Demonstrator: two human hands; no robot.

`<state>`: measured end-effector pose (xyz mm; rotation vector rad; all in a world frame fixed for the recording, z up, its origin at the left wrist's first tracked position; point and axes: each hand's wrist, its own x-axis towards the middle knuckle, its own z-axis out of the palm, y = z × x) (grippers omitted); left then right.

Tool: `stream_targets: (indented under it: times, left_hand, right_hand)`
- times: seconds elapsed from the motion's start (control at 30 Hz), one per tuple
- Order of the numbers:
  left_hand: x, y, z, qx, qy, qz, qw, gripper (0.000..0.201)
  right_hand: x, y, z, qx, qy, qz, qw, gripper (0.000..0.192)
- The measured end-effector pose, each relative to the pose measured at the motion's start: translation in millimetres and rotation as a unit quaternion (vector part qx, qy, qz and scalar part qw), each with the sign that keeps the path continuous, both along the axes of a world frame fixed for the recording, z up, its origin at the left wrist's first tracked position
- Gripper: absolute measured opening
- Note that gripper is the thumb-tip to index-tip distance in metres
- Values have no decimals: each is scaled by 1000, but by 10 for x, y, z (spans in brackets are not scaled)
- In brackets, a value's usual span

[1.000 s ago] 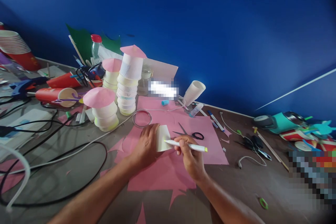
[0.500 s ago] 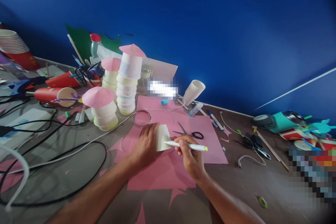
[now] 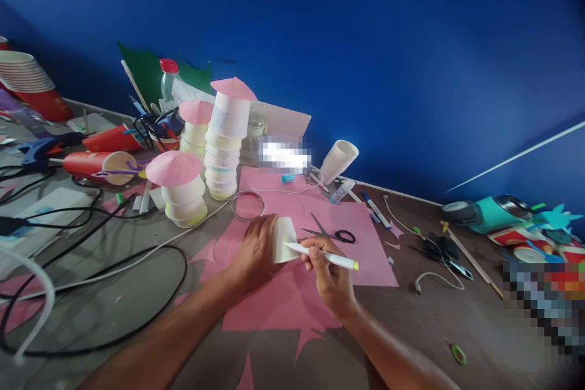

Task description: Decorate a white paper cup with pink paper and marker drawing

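My left hand (image 3: 259,251) is closed around a white paper cup (image 3: 283,233) that lies on its side over the pink paper (image 3: 315,304). Pale yellow colouring shows on the cup's wall. Pinched in my right hand (image 3: 331,274) is a white marker (image 3: 336,259) with a yellow end, its tip touching the cup. Black-handled scissors (image 3: 343,236) lie spread on the paper just beyond my right hand. A light blue cap (image 3: 287,178) rests farther back.
Stacked-cup towers with pink cone roofs (image 3: 173,169) stand at left. A stack of white cups (image 3: 339,161) leans near the blue wall. Cables (image 3: 137,265) loop across the left side. A teal bottle (image 3: 489,213) lies at right.
The marker's tip has shifted slightly left on the cup, and its rear end has dipped with my right hand. My left hand keeps its hold on the cup.
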<state>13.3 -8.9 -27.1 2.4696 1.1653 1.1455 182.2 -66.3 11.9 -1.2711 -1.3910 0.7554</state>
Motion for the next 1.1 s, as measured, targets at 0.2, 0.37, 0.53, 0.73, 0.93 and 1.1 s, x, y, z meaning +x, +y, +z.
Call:
stream_targets:
  times: [0.2,0.37,0.53,0.73,0.93,1.1]
  left_hand:
    - [-9,1,-2,-1,9,1,1000,65]
    - [-2,9,-34,13,8,0,1000,61]
    - [16,13,-61,13,0,3,1000,69]
    - [15,7,-38,12,-6,6,1000,71]
    - [9,14,-48,19,-1,1,1000,65]
    - [9,14,-67,14,-4,7,1000,73]
  right_hand:
    - [13,1,19,12,-24,16,999,26]
    - [21,2,51,8,-5,0,1000,30]
    - [15,27,73,-19,37,-56,998,39]
    - [6,42,83,-17,39,-54,998,41]
    - [5,13,82,-9,29,-20,999,38]
    - [-5,45,103,-23,58,-57,996,43]
